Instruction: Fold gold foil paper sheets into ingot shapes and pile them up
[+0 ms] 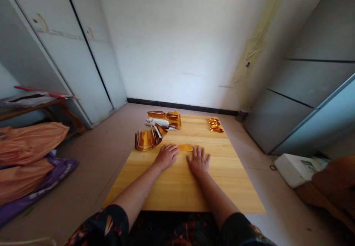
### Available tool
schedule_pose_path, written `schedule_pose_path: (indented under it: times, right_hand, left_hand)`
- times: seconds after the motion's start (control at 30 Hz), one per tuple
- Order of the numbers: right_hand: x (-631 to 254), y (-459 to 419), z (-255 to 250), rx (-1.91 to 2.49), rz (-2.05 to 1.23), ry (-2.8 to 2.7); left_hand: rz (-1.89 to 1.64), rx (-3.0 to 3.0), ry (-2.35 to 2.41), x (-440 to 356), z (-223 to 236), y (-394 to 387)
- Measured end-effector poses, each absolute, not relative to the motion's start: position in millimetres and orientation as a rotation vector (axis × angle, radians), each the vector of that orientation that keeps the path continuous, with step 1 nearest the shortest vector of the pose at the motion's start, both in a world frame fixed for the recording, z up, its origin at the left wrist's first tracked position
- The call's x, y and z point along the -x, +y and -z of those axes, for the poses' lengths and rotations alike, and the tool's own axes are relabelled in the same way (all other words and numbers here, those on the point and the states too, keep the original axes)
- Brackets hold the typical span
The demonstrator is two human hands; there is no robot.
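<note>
Across the table (177, 190), a bundle of gold sheets (175, 117) is lying at the far left, and nearer me a curled stack (146, 139) is sitting by the left edge; a wide sweep of my left hand (166, 156) could, I'm judging, be knocking it to the floor (111, 157). Both forearms (140, 187) are reaching forward and angling inward, palms facing down. Between my hands a gold strip (185, 147) is lying crosswise; if I'm pressing unevenly, it could be skewing or creasing. My left grip is resting flat, fingers together at the strip's left end. My right hand (199, 160) is spreading wide, fingertips by the right end; I can't tell whether they're touching it.
</note>
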State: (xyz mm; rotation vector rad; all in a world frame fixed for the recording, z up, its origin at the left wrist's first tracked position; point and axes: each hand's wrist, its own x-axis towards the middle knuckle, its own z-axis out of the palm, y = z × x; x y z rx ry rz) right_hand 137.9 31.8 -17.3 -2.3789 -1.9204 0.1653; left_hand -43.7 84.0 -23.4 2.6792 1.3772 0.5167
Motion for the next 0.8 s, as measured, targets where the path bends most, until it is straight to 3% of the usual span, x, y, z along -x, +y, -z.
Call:
schedule_pose_path:
  times: [0.8]
  right_hand:
    - [-137.3,-10.2,18.9,2.244,-0.058,-1.797]
  left_hand:
    - [-0.597,-2.648,1.244,35.2,22.8,56.4]
